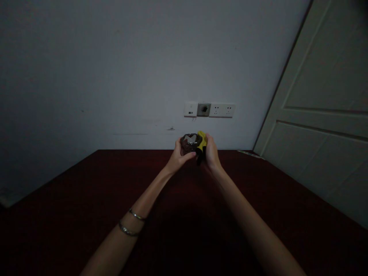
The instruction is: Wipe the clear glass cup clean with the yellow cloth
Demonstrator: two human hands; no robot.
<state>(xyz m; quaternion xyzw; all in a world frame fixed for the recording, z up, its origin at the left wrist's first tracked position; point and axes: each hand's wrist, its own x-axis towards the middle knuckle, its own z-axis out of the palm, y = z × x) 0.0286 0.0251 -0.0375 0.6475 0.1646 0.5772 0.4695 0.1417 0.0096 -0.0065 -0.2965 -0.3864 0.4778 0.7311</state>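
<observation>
Dim light on my head-camera feed: a pale wall (129, 69) fills the back, a panelled door (324, 92) leans in at the right, and dark red surface (115, 180) runs from me up to the wall. Wall plates sit in a row — a white plate (190, 110), then a grey plate (204, 109), then a pair of white sockets (222, 110).

Now to the action, just below those plates as I see it! My left hand (178, 156) has the shiny, see-through dish (189, 143), fingers curled round its left side, thumb stretched along beneath it. My right hand (212, 152) grips a yellow-and-black item (202, 139), pressed up against the dish's right side; what exactly it is, I can't tell. Both hands are near each other, the dish and the item between them. Two bracelets (128, 231) ring my left forearm.
</observation>
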